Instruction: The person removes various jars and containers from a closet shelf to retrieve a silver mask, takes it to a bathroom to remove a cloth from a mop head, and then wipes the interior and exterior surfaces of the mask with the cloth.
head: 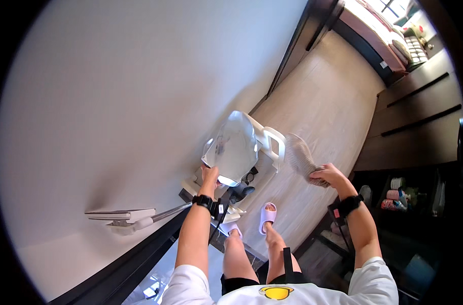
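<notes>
My left hand [210, 175] grips the near rim of a pale, translucent plastic container or bag [237, 146], whose open top faces up at me. Directly beneath it is a white plastic rack [275, 143] with a looped handle on its right side. Dark objects [241, 191] show below the near rim, too unclear to name. Out to the right, my right hand [326, 175] pinches one end of a beige striped cloth [302, 154]. The cloth's other end reaches towards the rack's handle; whether they touch I cannot tell.
A plain wall [140, 95] rises on the left, with a metal-poled, white-headed tool [134, 225] by it. Wooden drawers [418, 110] and dark shelves with small items [397, 194] line the right. A bed [372, 38] stands at the far end of the wooden floor [322, 95].
</notes>
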Tool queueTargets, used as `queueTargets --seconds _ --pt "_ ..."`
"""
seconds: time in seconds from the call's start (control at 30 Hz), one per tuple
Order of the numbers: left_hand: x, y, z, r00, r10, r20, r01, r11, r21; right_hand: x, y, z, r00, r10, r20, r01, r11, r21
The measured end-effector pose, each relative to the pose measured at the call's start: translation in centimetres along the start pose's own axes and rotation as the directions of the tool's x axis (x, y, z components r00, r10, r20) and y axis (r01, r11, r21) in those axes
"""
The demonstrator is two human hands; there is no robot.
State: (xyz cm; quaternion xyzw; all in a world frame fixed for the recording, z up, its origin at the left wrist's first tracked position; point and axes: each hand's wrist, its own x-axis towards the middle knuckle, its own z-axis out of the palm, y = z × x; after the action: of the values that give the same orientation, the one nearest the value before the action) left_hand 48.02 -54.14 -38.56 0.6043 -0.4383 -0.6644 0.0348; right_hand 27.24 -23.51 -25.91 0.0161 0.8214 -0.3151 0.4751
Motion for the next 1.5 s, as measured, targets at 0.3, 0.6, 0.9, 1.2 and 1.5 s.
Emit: queueTargets --seconds 0.3,0.6,0.9,1.2,1.5 --pt "-18.0 4.4 2.1 0.814 0.26 0.519 -0.126 0.952 -0.279 -24.2 -2.8 -3.0 0.633 -0.717 -0.294 0.669 0.314 0.674" --pt "-28.0 7.3 12.6 0.513 0.387 0.766 -0.274 0.92 -0.281 -23.1 -9.3 -3.8 0.619 -0.46 -0.636 0.712 -0.012 0.702" --pt "-32.0 11.2 25.6 0.274 0.478 0.834 -0.465 0.825 -0.32 -19.1 -7.1 -15.9 0.598 -0.78 -0.185 0.8 0.595 0.079" --pt "-33.2 14.2 38.3 0.476 0.222 0.851 -0.29 0.953 -0.086 -33.9 4.8 -24.1 0.103 -0.7 -0.707 0.834 0.448 -0.321" --pt "-31.8 15.9 54.4 0.137 -0.233 0.963 -0.224 0.94 0.259 -26.9 -7.2 -43.4 -0.08 -0.76 -0.645 0.543 0.509 -0.668"
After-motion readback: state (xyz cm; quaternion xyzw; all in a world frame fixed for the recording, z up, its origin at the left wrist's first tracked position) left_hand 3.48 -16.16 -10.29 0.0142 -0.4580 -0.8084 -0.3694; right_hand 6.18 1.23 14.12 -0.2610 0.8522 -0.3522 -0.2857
